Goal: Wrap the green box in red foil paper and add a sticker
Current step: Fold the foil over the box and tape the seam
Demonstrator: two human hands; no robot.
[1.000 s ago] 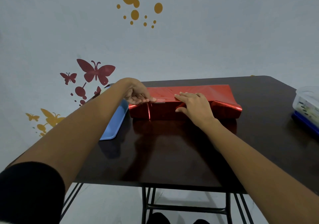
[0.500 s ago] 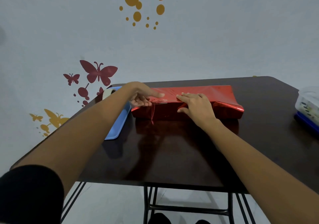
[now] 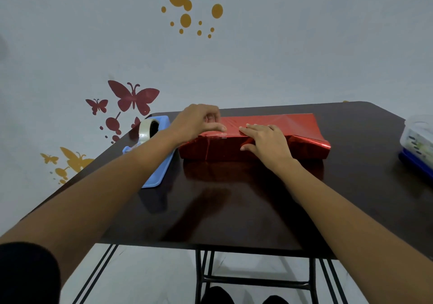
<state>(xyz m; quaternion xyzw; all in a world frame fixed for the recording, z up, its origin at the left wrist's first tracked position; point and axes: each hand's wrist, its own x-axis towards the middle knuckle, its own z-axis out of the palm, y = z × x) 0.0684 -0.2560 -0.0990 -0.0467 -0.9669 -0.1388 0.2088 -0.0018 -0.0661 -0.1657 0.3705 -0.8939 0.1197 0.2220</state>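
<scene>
The box wrapped in red foil paper (image 3: pixel 281 125) lies across the far middle of the dark table (image 3: pixel 234 210); no green shows. A strip of clear tape (image 3: pixel 219 135) sits on the front top edge near the box's left end. My left hand (image 3: pixel 199 121) is curled over that end, its fingertips pressing down at the tape. My right hand (image 3: pixel 264 142) lies flat on the box's middle, fingers on top and thumb down the front face, holding the foil seam. The right end of the foil flares out loose.
A roll of clear tape (image 3: pixel 147 129) stands on a blue tray (image 3: pixel 159 170) at the table's left edge, just beside my left forearm. A clear plastic container on a blue lid (image 3: pixel 417 139) sits at the right edge. The wall with butterfly decals is right behind the table.
My left hand has risen from the box's front edge onto its top left end, pressing over the tape. My right hand has stayed on the middle of the box.
</scene>
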